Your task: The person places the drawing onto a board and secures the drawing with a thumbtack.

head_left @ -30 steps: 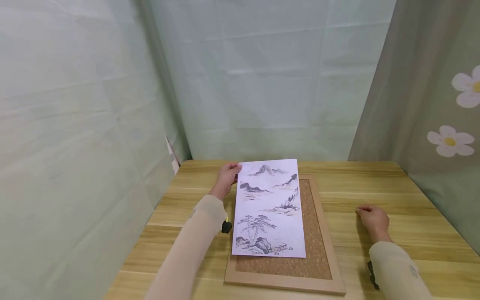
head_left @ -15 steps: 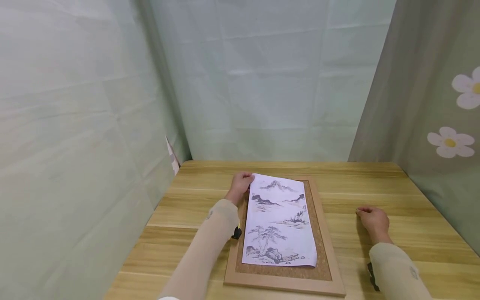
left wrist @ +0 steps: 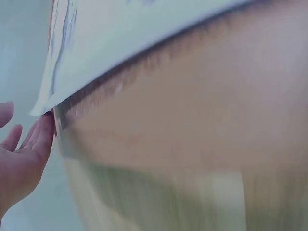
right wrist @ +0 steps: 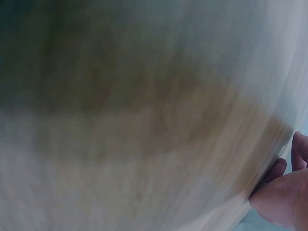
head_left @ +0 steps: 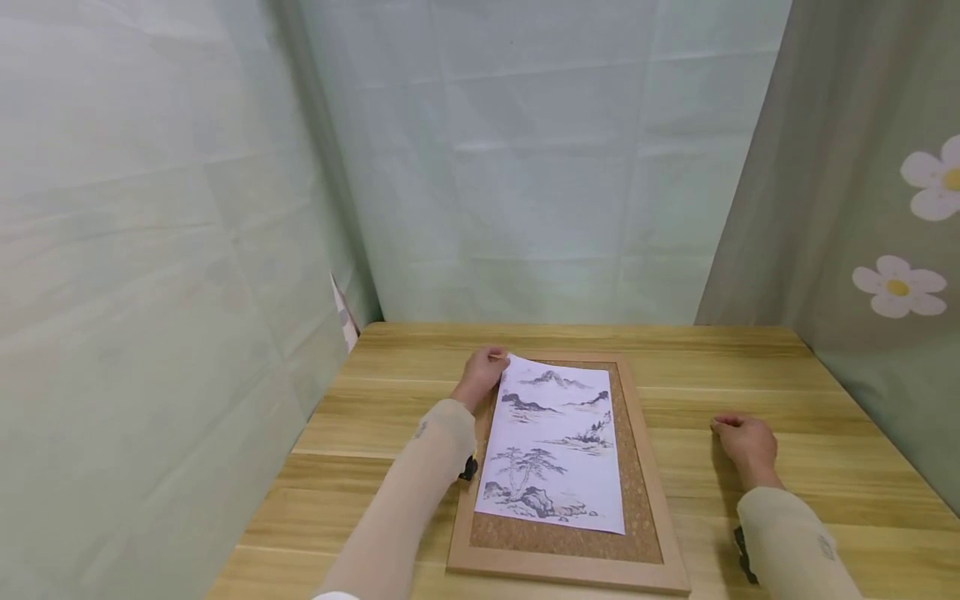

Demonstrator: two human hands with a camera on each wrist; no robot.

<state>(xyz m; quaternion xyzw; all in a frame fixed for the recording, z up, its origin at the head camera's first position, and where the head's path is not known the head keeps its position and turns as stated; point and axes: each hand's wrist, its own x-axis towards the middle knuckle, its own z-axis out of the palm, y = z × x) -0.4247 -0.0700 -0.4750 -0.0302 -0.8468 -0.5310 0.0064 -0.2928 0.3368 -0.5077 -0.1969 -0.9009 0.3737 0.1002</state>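
Note:
A white paper sheet printed with an ink landscape point(head_left: 551, 442) lies on a wood-framed cork board point(head_left: 637, 467), with cork showing along its right side and below it. At the sheet's upper left corner is my left hand point(head_left: 482, 373), beside the board's frame. In the left wrist view, the thumb stands apart from the fingers point(left wrist: 43, 130), which touch the edge just under the paper corner. To the right of the board, my right hand point(head_left: 750, 443) rests on the table, fingers loosely curled. No object shows in it in the right wrist view.
The wooden table point(head_left: 705, 358) extends around the board. Pale green cloth point(head_left: 540, 167) hangs behind and on the left, and a curtain with white flowers point(head_left: 900, 287) hangs on the right. Dark wrist devices point(head_left: 469, 468) sit at both cuffs.
My left hand has brought the sheet down and to the right onto the cork board, where it then settled slightly left and flatter. The thumb now stands off the corner. The right hand stays put.

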